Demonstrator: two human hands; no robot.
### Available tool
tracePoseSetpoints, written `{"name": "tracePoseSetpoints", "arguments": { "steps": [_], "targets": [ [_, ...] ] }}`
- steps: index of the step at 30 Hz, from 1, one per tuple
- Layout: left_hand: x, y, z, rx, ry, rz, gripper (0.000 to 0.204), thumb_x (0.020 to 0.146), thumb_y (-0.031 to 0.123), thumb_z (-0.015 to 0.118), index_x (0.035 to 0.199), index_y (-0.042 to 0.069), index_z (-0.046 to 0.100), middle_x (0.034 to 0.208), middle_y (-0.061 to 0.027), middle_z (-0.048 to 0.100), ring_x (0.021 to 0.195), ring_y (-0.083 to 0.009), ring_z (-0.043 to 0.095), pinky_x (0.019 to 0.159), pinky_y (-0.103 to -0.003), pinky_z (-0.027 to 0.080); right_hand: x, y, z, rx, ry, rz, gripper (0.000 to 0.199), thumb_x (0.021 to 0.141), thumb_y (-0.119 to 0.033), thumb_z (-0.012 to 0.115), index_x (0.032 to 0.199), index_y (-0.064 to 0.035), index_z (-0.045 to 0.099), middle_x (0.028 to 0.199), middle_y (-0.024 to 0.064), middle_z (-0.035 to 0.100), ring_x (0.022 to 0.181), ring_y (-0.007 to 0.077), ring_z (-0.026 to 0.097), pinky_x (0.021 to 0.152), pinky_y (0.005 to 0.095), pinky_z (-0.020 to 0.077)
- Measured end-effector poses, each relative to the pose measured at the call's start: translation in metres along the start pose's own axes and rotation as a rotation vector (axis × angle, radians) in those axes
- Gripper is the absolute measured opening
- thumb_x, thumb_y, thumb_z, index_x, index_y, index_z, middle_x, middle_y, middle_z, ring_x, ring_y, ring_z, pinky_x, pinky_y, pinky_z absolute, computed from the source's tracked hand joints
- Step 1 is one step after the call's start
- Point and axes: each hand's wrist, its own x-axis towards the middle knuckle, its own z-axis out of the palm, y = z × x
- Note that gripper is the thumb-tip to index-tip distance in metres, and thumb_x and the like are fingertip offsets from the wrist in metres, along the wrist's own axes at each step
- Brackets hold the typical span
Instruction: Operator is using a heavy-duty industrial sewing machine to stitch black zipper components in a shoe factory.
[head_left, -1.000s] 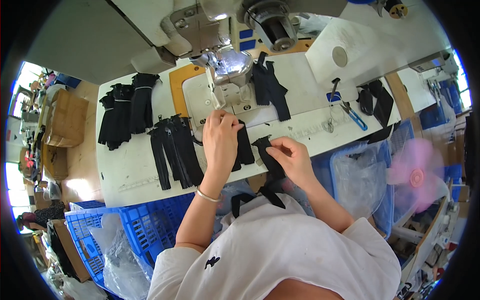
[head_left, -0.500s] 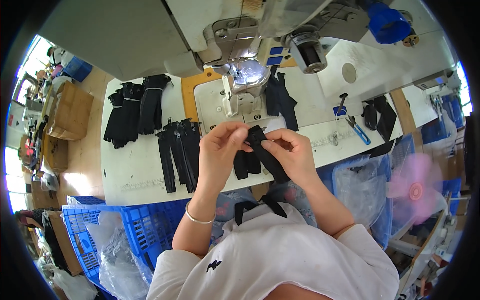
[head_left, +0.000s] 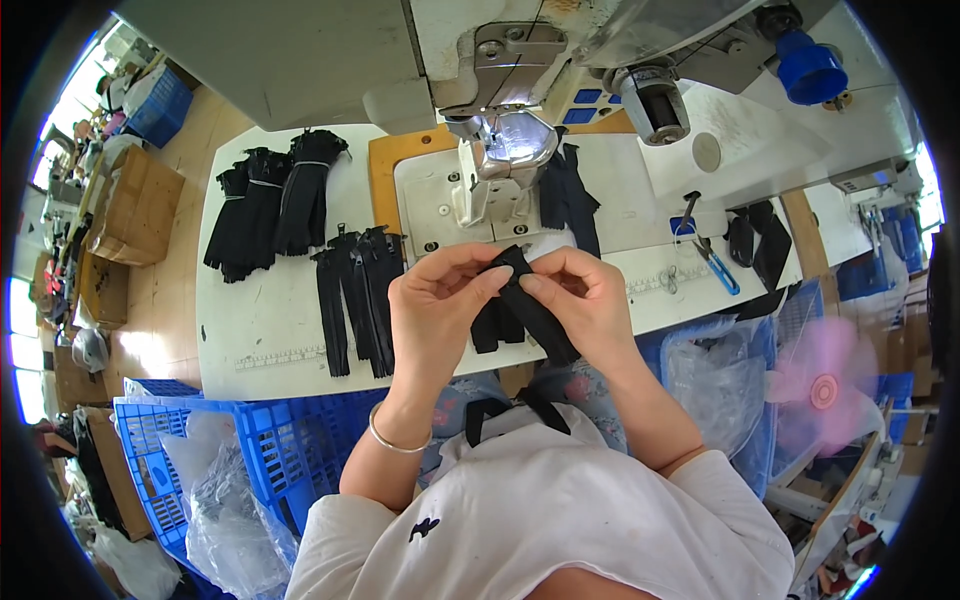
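Both my hands pinch the upper end of a black zipper [head_left: 538,318] in front of the sewing machine [head_left: 500,185]. My left hand [head_left: 435,310] is closed on its left side, thumb against fingers. My right hand [head_left: 590,310] pinches its right side, thumb on top, and the lower part hangs toward my lap. Fingers hide part of the zipper's end. More black strips [head_left: 490,330] lie beneath it at the table's edge. Several loose black zippers [head_left: 365,300] with metal pulls lie left of my left hand. Other black pieces [head_left: 568,195] rest right of the machine's foot.
Tied bundles of black zippers [head_left: 265,205] lie at the table's far left. Blue-handled snips [head_left: 720,270] are on the right. A blue crate [head_left: 270,450] with plastic bags stands at lower left, a blue bin [head_left: 765,350] at right, beside a spinning pink fan [head_left: 825,392].
My thumbs have drawn closer together on the zipper's end. The whole view has shifted slightly, and the things on the table lie as before.
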Motion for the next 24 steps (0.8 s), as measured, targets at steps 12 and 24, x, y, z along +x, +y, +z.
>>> {"name": "tracePoseSetpoints", "arguments": {
  "steps": [12,24],
  "targets": [
    [0.020,0.016,-0.008,-0.027,-0.037,0.030,0.018,0.080,-0.004,0.069,0.098,-0.003,0.065,0.086,-0.0038,0.065,0.077,-0.0065,0.059,0.070,-0.019,0.049,0.008,-0.020,0.002,-0.106,-0.077,0.051,0.010,0.086,-0.006,0.066,0.091,0.0021,0.066,0.080,0.0014,0.064,0.071,0.0054,0.053,0.063,0.0195,0.0422],
    [0.074,0.034,-0.013,-0.090,-0.102,-0.043,0.020,0.082,0.003,0.069,0.100,-0.003,0.065,0.094,-0.0059,0.066,0.082,-0.0085,0.059,0.076,-0.020,0.047,0.045,-0.031,0.020,-0.098,0.094,-0.252,0.014,0.083,-0.011,0.069,0.081,0.0005,0.061,0.062,-0.0024,0.050,0.057,0.0033,0.040,0.051,0.0218,0.0328]
  ]
}}
